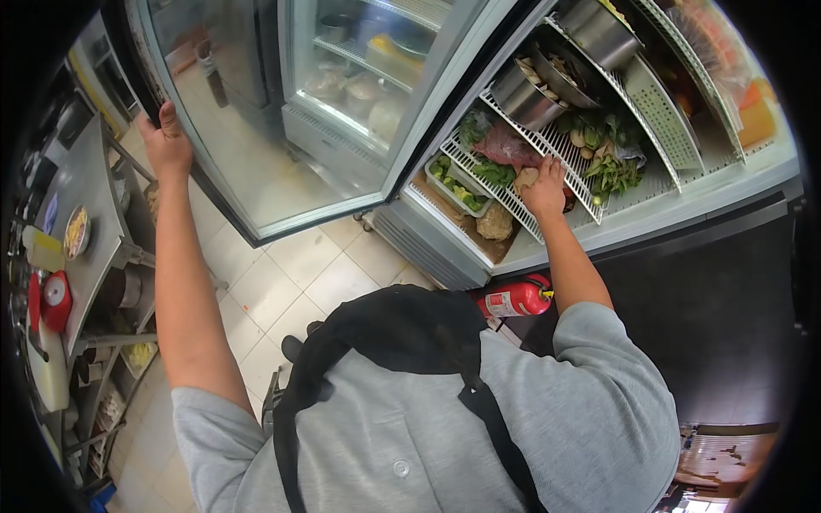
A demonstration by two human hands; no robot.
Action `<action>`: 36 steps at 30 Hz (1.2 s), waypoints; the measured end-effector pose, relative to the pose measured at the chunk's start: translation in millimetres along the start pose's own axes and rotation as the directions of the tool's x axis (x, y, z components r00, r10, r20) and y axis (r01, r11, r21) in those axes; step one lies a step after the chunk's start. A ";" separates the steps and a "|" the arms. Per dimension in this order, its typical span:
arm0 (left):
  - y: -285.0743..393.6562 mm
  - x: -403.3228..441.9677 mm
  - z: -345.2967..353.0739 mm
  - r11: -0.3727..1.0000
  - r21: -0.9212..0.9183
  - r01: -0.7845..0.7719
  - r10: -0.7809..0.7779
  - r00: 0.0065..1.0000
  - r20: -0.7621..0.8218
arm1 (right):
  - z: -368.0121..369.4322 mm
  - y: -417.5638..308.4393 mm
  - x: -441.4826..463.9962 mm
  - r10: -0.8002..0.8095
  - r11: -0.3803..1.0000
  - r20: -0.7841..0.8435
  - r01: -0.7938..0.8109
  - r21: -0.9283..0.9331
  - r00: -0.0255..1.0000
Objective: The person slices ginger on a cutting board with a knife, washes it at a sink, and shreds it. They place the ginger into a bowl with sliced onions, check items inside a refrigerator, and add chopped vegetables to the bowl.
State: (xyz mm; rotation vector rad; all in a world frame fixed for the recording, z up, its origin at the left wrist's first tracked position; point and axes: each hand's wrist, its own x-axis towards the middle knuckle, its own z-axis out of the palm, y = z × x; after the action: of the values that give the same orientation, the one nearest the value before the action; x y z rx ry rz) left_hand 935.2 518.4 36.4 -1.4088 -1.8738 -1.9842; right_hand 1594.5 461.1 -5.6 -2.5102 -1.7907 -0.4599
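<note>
My left hand (pixel 167 145) grips the outer edge of the glass fridge door (pixel 256 238), its thumb on the frame and some fingers hidden. The door stands wide open. My right hand (pixel 546 185) reaches into the fridge, fingers stretched out over a white wire shelf (pixel 590 192). Beside its palm is a tan lump (pixel 525 179) that I cannot identify. A clear bag of reddish produce (pixel 506 145) lies just beyond the fingers, with leafy greens (pixel 494 173) near it. Lower down are a tub of green vegetables (pixel 457 184) and a knobbly brown root (pixel 494 222).
Steel pots (pixel 523 94) and a perforated light-green tray (pixel 660 111) fill other shelves. A red fire extinguisher (pixel 517 299) stands by the fridge base. On the left, a steel counter (pixel 101 184) carries a bowl of food (pixel 77 232) and a red scale (pixel 56 299).
</note>
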 end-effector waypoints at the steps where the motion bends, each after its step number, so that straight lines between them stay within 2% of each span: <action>1: 0.0 0.1 0.5 1.000 -0.002 0.000 0.000 1.000 0.004 | -0.6 -0.1 -0.3 -0.008 1.000 -0.001 0.008 -0.014 1.000; 4: 0.6 0.7 0.4 1.000 0.014 -0.004 0.004 1.000 -0.004 | -2.2 -0.2 -1.4 -0.012 0.999 0.001 0.012 -0.038 1.000; 7: -5.3 2.6 2.3 0.999 0.032 0.000 0.000 1.000 0.000 | -1.7 1.7 -1.4 -0.022 0.999 -0.009 0.022 0.043 1.000; 11: -12.0 5.0 3.9 0.999 0.055 0.001 -0.001 1.000 0.001 | 0.3 2.7 -0.1 -0.043 0.998 -0.040 0.045 0.047 0.998; 16: -8.0 5.2 3.6 0.999 0.024 -0.030 0.030 1.000 0.006 | 1.1 3.2 0.5 -0.041 0.999 -0.005 0.041 -0.001 0.999; 18: -10.2 5.5 3.7 0.999 0.023 -0.033 0.033 0.999 0.020 | 4.3 1.6 0.1 -0.038 0.999 -0.053 0.038 0.000 0.998; 22: -20.1 7.7 9.3 0.995 0.104 -0.013 0.018 0.999 -0.047 | -1.4 7.1 1.0 -0.006 0.999 -0.025 0.007 0.031 1.000; 24: -33.4 14.6 11.5 0.992 0.121 -0.027 0.032 0.999 -0.042 | -9.1 18.0 8.8 -0.092 0.993 0.028 0.090 0.071 0.995; 25: -26.7 12.2 9.1 0.996 0.089 -0.019 0.021 1.000 -0.020 | -12.3 35.0 20.0 -0.147 0.951 0.033 0.132 0.279 0.989; 26: -19.2 11.4 7.8 0.998 0.059 -0.010 0.010 1.000 0.001 | -16.0 54.5 26.1 -0.139 0.953 0.026 0.127 0.276 0.990; 27: -34.1 14.5 12.8 0.997 0.071 -0.017 0.021 0.999 -0.047 | -27.4 67.8 31.6 0.025 0.952 -0.213 0.042 0.303 0.977; 28: -38.7 17.0 14.5 0.996 0.084 -0.043 0.048 0.997 -0.058 | -40.0 73.5 35.4 0.193 0.936 -0.432 -0.033 0.351 0.881; 29: -42.8 18.5 15.1 0.997 0.074 -0.031 0.033 0.999 -0.028 | -51.3 78.2 39.3 0.203 0.934 -0.440 -0.038 0.355 0.875; 31: -47.4 22.6 9.3 0.998 0.060 0.021 -0.026 0.996 0.082 | -72.2 84.4 40.3 0.242 0.958 -0.604 -0.286 0.024 0.759; 32: -56.0 23.5 12.7 0.992 0.122 0.008 -0.009 1.000 0.013 | -69.6 86.3 46.2 0.257 0.954 -0.608 -0.297 0.037 0.751; 34: -46.7 21.6 10.7 0.988 0.146 0.041 -0.043 0.999 0.015 | -69.4 79.7 65.4 0.134 0.984 -0.522 -0.049 0.173 0.842; 35: -40.0 21.5 8.0 0.989 0.142 0.029 -0.031 0.999 0.009 | -67.0 65.5 71.7 0.261 0.853 -0.410 -0.009 0.522 0.874; 36: -29.2 18.8 6.0 0.992 0.114 0.056 -0.064 0.996 0.062 | -64.4 51.9 81.6 0.336 0.752 -0.369 -0.011 0.659 0.867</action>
State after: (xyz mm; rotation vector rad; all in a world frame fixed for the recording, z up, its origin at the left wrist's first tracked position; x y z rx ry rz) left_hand 910.0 540.4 25.2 -1.4198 -2.0437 -1.8462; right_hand 1652.4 506.5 84.2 -1.8519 -1.2180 -0.3250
